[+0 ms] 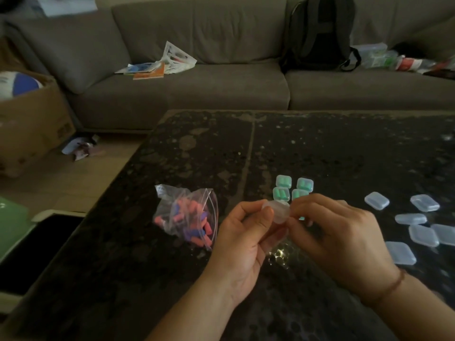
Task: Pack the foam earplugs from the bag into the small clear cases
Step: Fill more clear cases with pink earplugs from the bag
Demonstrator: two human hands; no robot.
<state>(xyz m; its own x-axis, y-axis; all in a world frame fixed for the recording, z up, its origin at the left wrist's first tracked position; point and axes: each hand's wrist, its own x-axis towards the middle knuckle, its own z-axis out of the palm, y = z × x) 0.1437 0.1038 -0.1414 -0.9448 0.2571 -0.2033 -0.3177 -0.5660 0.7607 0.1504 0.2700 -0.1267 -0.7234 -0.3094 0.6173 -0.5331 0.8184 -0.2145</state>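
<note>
Nearest me, above the dark speckled table [320, 148]: my left hand [242, 238] and right hand [342, 238], both pinching one small clear case [278, 212] between them, held up off the surface. Left thumb and curled fingers grip its left edge; right fingertips pinch its right edge. Whether the case is open or closed I cannot tell. A thin cord bracelet [391, 286] sits on my right wrist.

Left of my hands, lying on the table: one clear plastic bag [187, 215], crumpled, holding pink and blue foam earplugs [194, 221].

Just beyond my hands: four filled cases [293, 190] holding green earplugs, grouped close together in a square.

To the right, scattered: empty clear cases [418, 225], about six in view, some touching.

Past the table: grey sofa [197, 89] with loose papers [160, 62], a dark backpack [320, 33] leaning upright, and assorted packets [384, 57] at the right end. Far left, on the floor: cardboard box [29, 124] with a ball [17, 83] in it.
</note>
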